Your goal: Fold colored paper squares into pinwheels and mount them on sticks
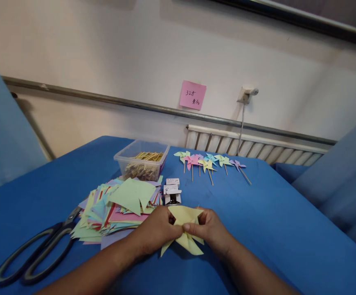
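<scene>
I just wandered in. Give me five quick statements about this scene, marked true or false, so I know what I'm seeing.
1. The left hand and right hand both hold the yellow paper. True.
2. The scissors are in the right hand. False: they lie on the blue table, off to the person's left.
3. The clear box has sticks in it. True.
4. The pinwheels are inside the box. False: they lie on the table, to the right of the box.
5. The note is green. False: it is pink.
</scene>
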Demonstrator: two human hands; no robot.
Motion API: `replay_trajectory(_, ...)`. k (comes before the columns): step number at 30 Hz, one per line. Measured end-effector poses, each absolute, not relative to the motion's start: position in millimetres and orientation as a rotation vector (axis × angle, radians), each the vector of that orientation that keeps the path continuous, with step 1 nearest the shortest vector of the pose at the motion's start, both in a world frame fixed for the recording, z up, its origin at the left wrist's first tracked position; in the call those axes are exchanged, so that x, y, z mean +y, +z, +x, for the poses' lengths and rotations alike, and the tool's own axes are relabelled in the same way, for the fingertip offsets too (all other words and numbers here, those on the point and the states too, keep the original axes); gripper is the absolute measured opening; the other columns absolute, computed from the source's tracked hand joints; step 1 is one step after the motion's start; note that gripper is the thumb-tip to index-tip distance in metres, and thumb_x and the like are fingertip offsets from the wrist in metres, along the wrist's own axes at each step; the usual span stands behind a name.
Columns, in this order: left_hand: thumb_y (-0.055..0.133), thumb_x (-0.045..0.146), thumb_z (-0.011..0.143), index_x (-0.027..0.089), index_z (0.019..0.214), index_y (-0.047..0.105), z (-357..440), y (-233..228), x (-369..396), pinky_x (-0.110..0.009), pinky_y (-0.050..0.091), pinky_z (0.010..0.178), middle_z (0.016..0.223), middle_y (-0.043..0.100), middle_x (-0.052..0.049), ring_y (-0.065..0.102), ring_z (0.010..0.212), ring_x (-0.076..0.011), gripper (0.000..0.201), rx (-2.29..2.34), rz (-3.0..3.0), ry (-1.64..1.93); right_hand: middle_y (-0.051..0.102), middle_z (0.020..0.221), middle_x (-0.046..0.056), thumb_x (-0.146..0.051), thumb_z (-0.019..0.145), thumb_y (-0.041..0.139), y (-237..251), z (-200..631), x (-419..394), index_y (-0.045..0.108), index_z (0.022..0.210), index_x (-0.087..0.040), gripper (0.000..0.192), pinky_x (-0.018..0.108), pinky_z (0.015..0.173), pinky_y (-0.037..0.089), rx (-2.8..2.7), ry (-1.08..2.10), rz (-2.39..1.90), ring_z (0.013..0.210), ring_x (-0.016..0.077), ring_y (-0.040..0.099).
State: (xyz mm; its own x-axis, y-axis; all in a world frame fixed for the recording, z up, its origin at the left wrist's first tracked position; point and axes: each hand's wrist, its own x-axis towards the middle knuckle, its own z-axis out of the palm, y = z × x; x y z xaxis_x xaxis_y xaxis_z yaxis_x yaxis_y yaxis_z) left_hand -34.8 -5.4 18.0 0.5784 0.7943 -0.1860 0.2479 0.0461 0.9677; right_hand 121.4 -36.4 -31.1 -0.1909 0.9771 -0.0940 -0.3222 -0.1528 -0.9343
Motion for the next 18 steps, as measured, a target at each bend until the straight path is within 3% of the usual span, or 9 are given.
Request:
replay_trajectory(10,0.069,0.022,0.061,0.014,0.059,0.063,-30.5,1.0,-1.0,-0.02,0.036,0.049,0.055,0.061,0.001,0.052,0.053,-0.0126,0.011,1.041,1.312,0.742,0.068,0.061,0.004,-0.032,0.062,0.076,-40.8,106.1,-30.9,0.067,0.073,-0.012,0.025,0.025,0.049,0.044,-0.743,1.395,-0.933,0.046,0.0136,0.058)
replay_trajectory(15,0.067,0.026,0.07,0.016,0.092,0.066,-22.0,-1.2,-15.5,-0.027,0.044,0.074,0.087,0.068,-0.007,0.061,0.082,-0.0175,0.024,0.752,0.781,0.817,0.07,0.071,0.005,-0.031,0.066,0.074,-37.3,103.4,-29.0,0.064,0.077,-0.014,0.023,0.026,0.055,0.047,-0.576,1.333,-0.765,0.055,0.0158,0.061)
replay_trajectory(18,0.067,0.025,0.071,0.017,0.097,0.066,-16.2,-4.8,-21.9,-0.027,0.044,0.076,0.093,0.069,-0.008,0.061,0.086,-0.018,0.027,0.716,0.708,0.808,0.07,0.072,0.006,-0.03,0.067,0.074,-38.5,102.7,-28.3,0.063,0.076,-0.014,0.021,0.027,0.057,0.047,-0.558,1.289,-0.767,0.059,0.0163,0.062)
